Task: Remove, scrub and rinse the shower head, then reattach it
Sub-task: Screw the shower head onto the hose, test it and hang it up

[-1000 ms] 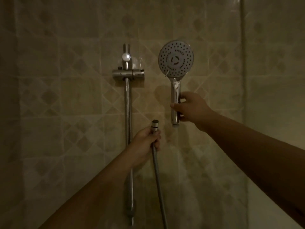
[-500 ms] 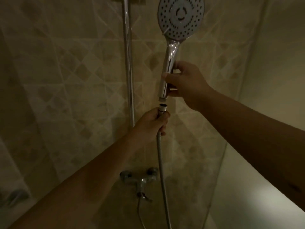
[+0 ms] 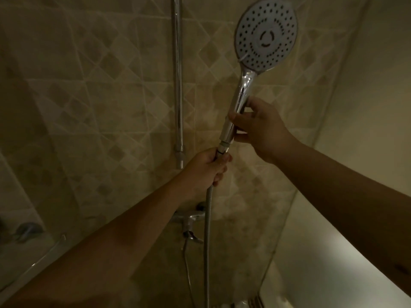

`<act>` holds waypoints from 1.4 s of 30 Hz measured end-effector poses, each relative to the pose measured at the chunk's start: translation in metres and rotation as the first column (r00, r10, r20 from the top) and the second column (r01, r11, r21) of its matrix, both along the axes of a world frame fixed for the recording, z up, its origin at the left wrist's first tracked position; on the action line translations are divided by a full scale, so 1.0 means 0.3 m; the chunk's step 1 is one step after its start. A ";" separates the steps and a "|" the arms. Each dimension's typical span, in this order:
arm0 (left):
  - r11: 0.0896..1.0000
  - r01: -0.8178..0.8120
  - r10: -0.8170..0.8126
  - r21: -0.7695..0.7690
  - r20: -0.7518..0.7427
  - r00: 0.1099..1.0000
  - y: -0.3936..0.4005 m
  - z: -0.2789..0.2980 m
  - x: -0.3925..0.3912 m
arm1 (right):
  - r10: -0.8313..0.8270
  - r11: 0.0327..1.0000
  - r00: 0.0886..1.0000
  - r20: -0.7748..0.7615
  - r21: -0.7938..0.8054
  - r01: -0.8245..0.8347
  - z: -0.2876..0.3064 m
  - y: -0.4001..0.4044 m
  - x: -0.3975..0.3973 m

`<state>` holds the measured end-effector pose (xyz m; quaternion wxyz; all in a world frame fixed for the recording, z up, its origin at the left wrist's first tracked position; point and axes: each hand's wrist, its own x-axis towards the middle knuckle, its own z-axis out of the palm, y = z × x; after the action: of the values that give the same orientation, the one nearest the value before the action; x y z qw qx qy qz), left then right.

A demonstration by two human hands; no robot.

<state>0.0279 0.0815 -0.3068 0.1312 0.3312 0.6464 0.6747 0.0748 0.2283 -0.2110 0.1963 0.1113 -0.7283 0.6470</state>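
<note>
The chrome shower head (image 3: pixel 265 35) is upright at the upper right, its round grey spray face toward me. My right hand (image 3: pixel 259 130) grips the lower part of its handle. My left hand (image 3: pixel 205 168) is closed around the top of the metal hose (image 3: pixel 207 230), just under the hose's end nut (image 3: pixel 223 150). The nut touches the bottom end of the handle. The hose hangs straight down from my left hand and leaves the frame at the bottom.
A vertical chrome slide rail (image 3: pixel 178 74) runs down the tiled wall, left of the shower head. The mixer tap (image 3: pixel 190 218) sits low on the wall beside the hose. A glass panel (image 3: pixel 311 152) and a pale wall stand to the right. A towel bar (image 3: pixel 37 261) is at lower left.
My left hand has raised the hose end from below and left of the handle until the nut meets the handle's bottom. The view has tilted down, so the rail's holder is out of frame.
</note>
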 end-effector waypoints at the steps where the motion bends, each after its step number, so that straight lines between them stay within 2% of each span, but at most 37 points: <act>1: 1.000 0.010 -0.010 -0.010 0.012 1.000 -0.002 -0.010 0.002 | 0.015 1.000 1.000 0.006 -0.012 -0.015 -0.016 0.003 0.002; 10: 0.993 0.083 -0.076 -0.088 0.078 0.994 -0.018 -0.073 0.048 | 0.024 0.999 0.997 0.079 -0.050 -0.020 -0.102 0.008 0.030; 13: 0.986 0.159 -0.150 -0.047 0.161 0.976 -0.030 -0.085 0.052 | 0.058 0.998 0.994 0.098 -0.033 -0.055 -0.108 0.007 0.046; 15: 0.966 0.258 -0.256 0.033 0.287 0.923 -0.041 -0.093 0.055 | 0.086 0.996 0.990 0.108 -0.005 -0.086 -0.109 0.003 0.057; 17: 0.911 0.386 -0.410 0.143 0.402 0.819 -0.057 -0.103 0.055 | 0.119 0.993 0.984 0.130 0.008 -0.121 -0.110 0.000 0.067; 20: 0.792 0.540 -0.609 0.285 0.440 0.660 -0.077 -0.122 0.056 | 0.212 0.977 0.963 0.167 -0.029 -0.210 -0.119 0.000 0.078; 22: 0.765 0.566 -0.642 0.307 0.436 0.630 -0.079 -0.130 0.060 | 0.246 0.969 0.954 0.174 -0.053 -0.240 -0.128 0.001 0.080; 24: 0.814 0.522 -0.578 0.255 0.450 0.681 -0.074 -0.133 0.063 | 0.239 0.971 0.955 0.177 -0.064 -0.232 -0.139 0.003 0.079; 26: 0.901 0.408 -0.430 0.146 0.418 0.800 -0.064 -0.135 0.070 | 0.212 0.976 0.960 0.184 -0.092 -0.198 -0.157 0.003 0.075; 28: 0.973 0.230 -0.221 0.005 0.300 0.928 -0.052 -0.142 0.084 | 0.140 0.986 0.972 0.187 -0.118 -0.120 -0.179 0.001 0.069; 30: 0.992 0.071 -0.050 -0.108 0.178 0.983 -0.043 -0.151 0.098 | 0.057 0.994 0.981 0.183 -0.103 -0.038 -0.199 -0.001 0.066; 36: 0.935 -0.197 0.178 -0.296 -0.088 0.980 -0.010 -0.196 0.118 | -0.172 0.983 0.969 0.179 0.094 0.157 -0.227 -0.029 0.071; 39: 0.868 -0.361 0.268 -0.341 -0.291 0.918 -0.010 -0.207 0.128 | -0.235 0.969 0.956 0.175 0.123 0.216 -0.239 -0.042 0.068; 42: 0.822 -0.473 0.323 -0.318 -0.423 0.846 -0.010 -0.203 0.132 | -0.285 0.956 0.945 0.159 0.112 0.269 -0.249 -0.044 0.064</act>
<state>0.0676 0.0784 -0.3676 -0.0657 0.2659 0.8414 0.4658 0.0941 0.2149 -0.2856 0.2161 -0.0404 -0.7790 0.5873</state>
